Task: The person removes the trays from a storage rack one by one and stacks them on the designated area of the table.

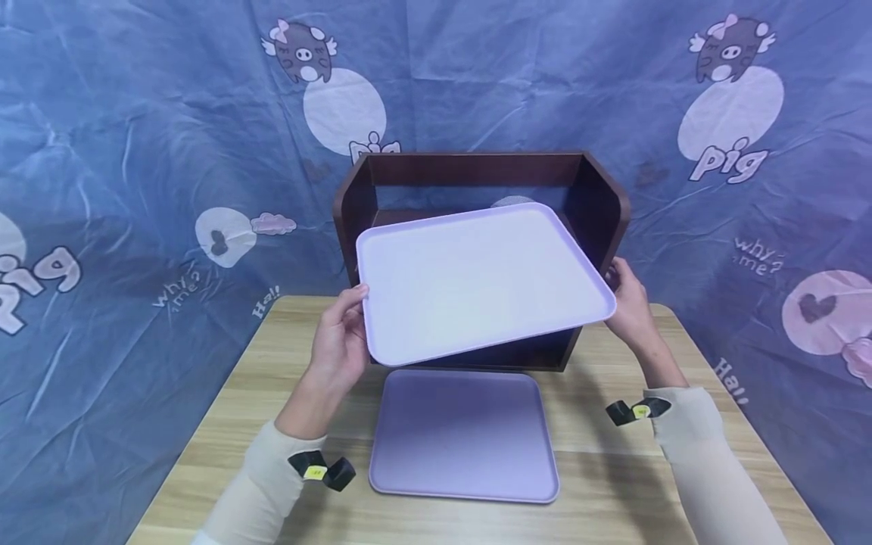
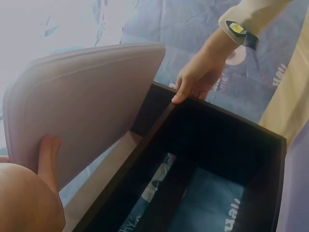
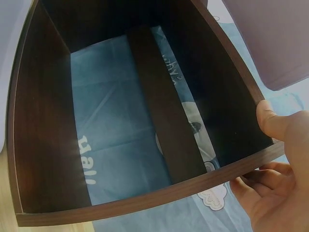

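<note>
A pale lilac tray [image 1: 477,280] is held tilted in front of a dark brown wooden shelf [image 1: 477,170]. My left hand [image 1: 341,341] grips its left edge, thumb on the upper face and fingers underneath, as the left wrist view shows. With my right hand [image 3: 275,179] I grip the right side panel of the shelf near its front corner, thumb on one face and fingers on the other. In the head view the right hand [image 1: 630,303] is partly behind the raised tray's corner. A second lilac tray [image 1: 463,435] lies flat on the table before the shelf.
The light wood table [image 1: 272,393] carries the shelf towards its back edge. Behind and at both sides hangs a blue cloth [image 1: 170,151] with pig prints. The shelf's lower compartment [image 2: 203,140] has an open back crossed by a bar.
</note>
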`<state>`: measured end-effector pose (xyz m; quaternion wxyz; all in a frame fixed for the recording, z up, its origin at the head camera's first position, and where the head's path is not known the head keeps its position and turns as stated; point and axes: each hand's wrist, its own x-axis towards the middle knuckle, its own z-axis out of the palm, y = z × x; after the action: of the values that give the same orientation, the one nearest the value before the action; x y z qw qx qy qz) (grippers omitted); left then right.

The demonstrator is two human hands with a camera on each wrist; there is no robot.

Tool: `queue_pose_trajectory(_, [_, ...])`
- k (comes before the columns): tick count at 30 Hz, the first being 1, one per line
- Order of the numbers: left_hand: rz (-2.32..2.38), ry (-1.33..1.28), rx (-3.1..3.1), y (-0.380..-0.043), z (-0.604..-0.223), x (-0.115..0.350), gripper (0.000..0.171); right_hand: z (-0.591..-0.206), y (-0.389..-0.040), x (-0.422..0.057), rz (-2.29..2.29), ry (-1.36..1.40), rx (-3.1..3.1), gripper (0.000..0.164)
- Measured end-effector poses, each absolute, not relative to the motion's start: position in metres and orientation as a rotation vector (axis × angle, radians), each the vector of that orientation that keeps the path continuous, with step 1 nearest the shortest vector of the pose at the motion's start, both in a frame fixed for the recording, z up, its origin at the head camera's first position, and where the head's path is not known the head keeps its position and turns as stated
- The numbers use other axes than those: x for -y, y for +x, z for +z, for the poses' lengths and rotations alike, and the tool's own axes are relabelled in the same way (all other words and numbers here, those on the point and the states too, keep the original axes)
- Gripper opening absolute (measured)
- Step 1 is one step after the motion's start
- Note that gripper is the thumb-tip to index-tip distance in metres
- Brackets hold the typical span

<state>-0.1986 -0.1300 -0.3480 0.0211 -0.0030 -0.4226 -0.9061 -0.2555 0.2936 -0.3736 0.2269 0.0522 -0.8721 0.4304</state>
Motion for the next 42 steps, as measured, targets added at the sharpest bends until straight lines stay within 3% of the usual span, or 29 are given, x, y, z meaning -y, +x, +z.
queue_pose_trajectory(8, [-2.847, 0.017, 1.301, -0.198, -0.349, 0.137, 0.024, -0.372, -0.258, -0.296, 1.208, 0.155, 2.405, 0.049])
queue_pose_trajectory(13, [-2.856, -0.027, 1.331, -0.197, -0.351, 0.142, 0.033, -0.372, -0.257, -0.296, 1.204, 0.128, 2.421, 0.053])
queue_pose_trajectory(32, [-2.876, -0.204, 1.48, -0.19, -0.369, 0.163, 0.042, -0.366, -0.254, -0.289, 1.303, 0.081, 2.445, 0.055])
queue_pose_trajectory(42, [-2.869, -0.231, 1.503, -0.182, -0.383, 0.17, 0.039, -0.366, -0.252, -0.289, 1.245, 0.096, 2.456, 0.058])
